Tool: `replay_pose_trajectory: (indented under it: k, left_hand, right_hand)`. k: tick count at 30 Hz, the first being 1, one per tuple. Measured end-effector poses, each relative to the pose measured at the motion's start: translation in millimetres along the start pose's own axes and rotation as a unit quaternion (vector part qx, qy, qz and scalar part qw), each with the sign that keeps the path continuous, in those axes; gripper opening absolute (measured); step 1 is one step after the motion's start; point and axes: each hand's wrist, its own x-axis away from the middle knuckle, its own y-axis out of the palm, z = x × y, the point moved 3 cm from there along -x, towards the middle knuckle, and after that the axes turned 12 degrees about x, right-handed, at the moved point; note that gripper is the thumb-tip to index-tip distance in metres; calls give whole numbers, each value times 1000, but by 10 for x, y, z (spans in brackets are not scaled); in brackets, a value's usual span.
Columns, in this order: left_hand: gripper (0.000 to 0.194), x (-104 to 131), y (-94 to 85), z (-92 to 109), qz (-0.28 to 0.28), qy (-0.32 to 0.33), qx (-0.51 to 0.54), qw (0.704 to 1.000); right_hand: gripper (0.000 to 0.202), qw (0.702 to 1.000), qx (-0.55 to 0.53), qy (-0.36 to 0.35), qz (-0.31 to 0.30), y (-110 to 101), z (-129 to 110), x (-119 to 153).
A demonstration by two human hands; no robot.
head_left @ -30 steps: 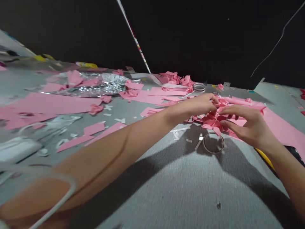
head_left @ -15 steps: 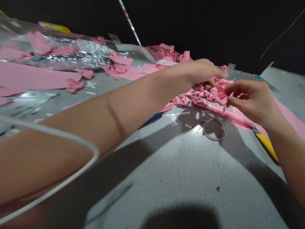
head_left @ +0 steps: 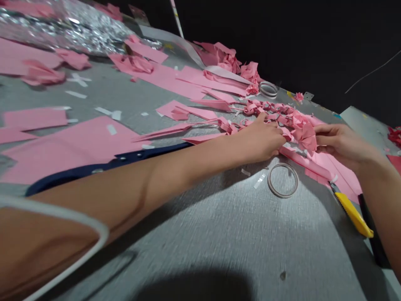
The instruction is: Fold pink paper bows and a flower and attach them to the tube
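A crumpled pink paper flower (head_left: 304, 136) is pinched between the thumb and fingers of my right hand (head_left: 341, 144). Just left of it, my left hand (head_left: 261, 138) is closed over a pink paper chain (head_left: 277, 109), its fingertips partly hidden among the links. Below the chain lies a rolled pink paper tube (head_left: 308, 164) with a whitish end. A ring-shaped roll of tape (head_left: 282, 180) rests on the grey table (head_left: 200, 246) in front of my hands.
A yellow utility knife (head_left: 354, 215) lies by my right forearm. Dark blue scissors (head_left: 109, 165) are partly under my left forearm. Pink paper sheets (head_left: 78, 142), tape scraps and silvery tinsel (head_left: 90, 31) spread leftward. A second tape roll (head_left: 268, 89) stands behind. A white cable (head_left: 62, 211) crosses the lower left.
My left hand has come down and slightly left, onto the paper chain. My right hand keeps its pinch on the flower. The view has shifted, showing more of the scissors and sheets.
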Motion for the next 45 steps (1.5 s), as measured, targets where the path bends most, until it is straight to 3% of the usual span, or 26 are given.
replay_pose_trajectory:
  k: [9,13,16,19,22,24,27,32,35,39,45]
  left_hand:
    - [22,119,-71,-25,98,44,128,986]
    - [21,181,-177,61,131,47,45,989]
    - [29,283,-248,159,71,-5,-40,997]
    - [52,459,-301,245,35,-83,-69,994]
    - [55,630,-284,301,27,-129,-29,991]
    - [50,706,-244,317,56,-147,48,986]
    - [44,768,-154,324,125,-188,259,939]
    - [55,813,46,396,175,-242,581,757]
    - [63,844,112,440,188,-237,657,691]
    - [65,878,138,462,199,-222,689,661]
    - [57,868,139,499,196,-202,692,665]
  right_hand:
    - [16,999,-25,32,-8,-4,-4,-53]
    - [18,999,-32,34,6,20,-29,18]
    - [19,997,-76,24,20,76,-83,127]
    - [16,988,-150,27,11,186,-157,267]
    - [14,977,-211,29,-14,350,-228,410]
    - [12,967,-251,32,-29,472,-259,494]
    - [13,953,-299,42,-22,622,-287,592]
    - [15,949,-311,55,2,731,-329,685]
    - [18,959,-275,61,39,721,-324,711]
    - [27,968,-216,58,110,675,-302,732]
    - [30,974,-172,52,135,676,-308,759]
